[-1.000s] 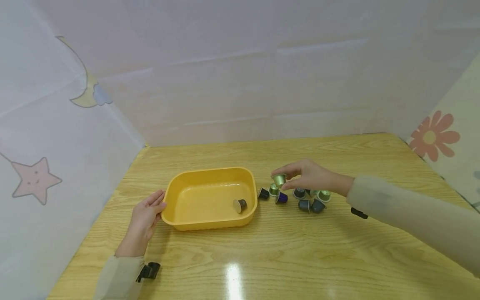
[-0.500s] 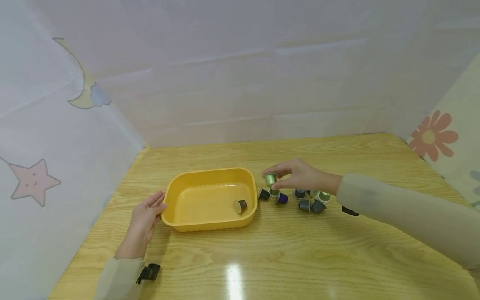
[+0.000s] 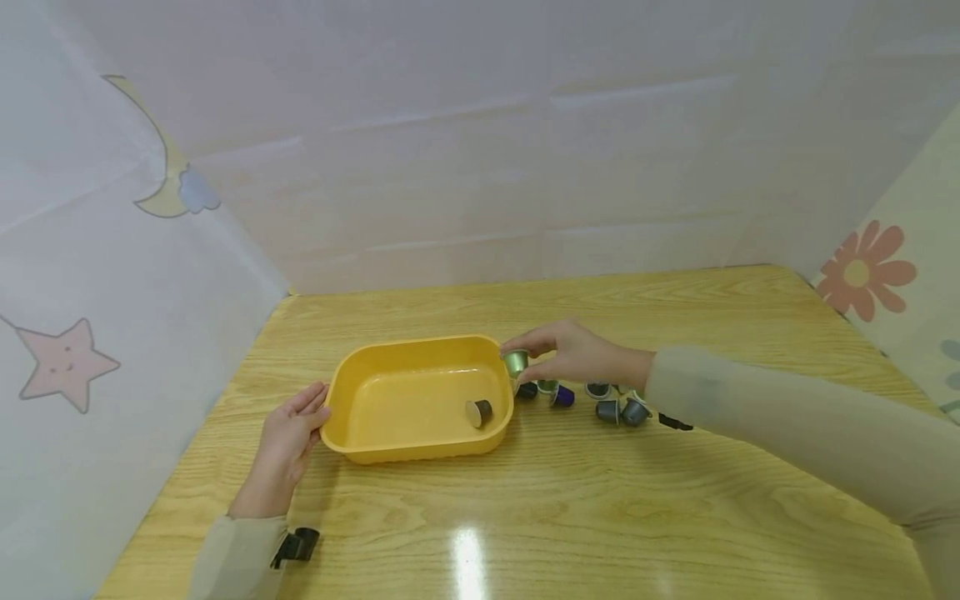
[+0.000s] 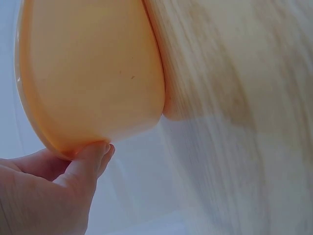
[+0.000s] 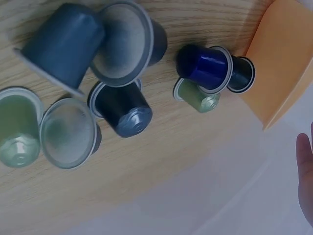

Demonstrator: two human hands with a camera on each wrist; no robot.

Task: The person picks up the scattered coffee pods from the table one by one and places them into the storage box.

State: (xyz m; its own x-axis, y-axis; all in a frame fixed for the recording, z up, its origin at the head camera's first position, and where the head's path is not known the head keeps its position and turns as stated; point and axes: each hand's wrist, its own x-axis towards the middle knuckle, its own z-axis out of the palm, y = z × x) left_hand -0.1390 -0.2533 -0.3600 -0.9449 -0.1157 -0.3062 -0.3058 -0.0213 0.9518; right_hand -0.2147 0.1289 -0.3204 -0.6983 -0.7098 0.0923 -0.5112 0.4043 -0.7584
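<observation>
My left hand (image 3: pixel 283 437) pinches the left rim of a yellow plastic tub (image 3: pixel 420 450). The left wrist view shows the thumb (image 4: pixel 85 164) against the tub wall (image 4: pixel 98 73). Inside the tub, near its right end, one dark coffee capsule (image 3: pixel 483 410) lies on its side. Between thumb and fingertips, my right hand (image 3: pixel 577 354) holds a light green coffee capsule (image 3: pixel 516 362) just above the tub's right rim. In the right wrist view only part of that hand (image 5: pixel 305 178) shows at the right edge, and the held capsule is out of sight.
Close to the tub's right side lie a black capsule (image 3: pixel 528 390), a purple capsule (image 3: pixel 563 397) and a green capsule (image 5: pixel 198 95). Farther right, several more sit together, including a grey capsule (image 3: pixel 608 411), partly under my right forearm. Fabric walls border the wooden table (image 3: pixel 420 533).
My right hand has carried the green capsule leftward, from over the loose capsules to the tub's right rim. The left hand and the tub have stayed nearly still.
</observation>
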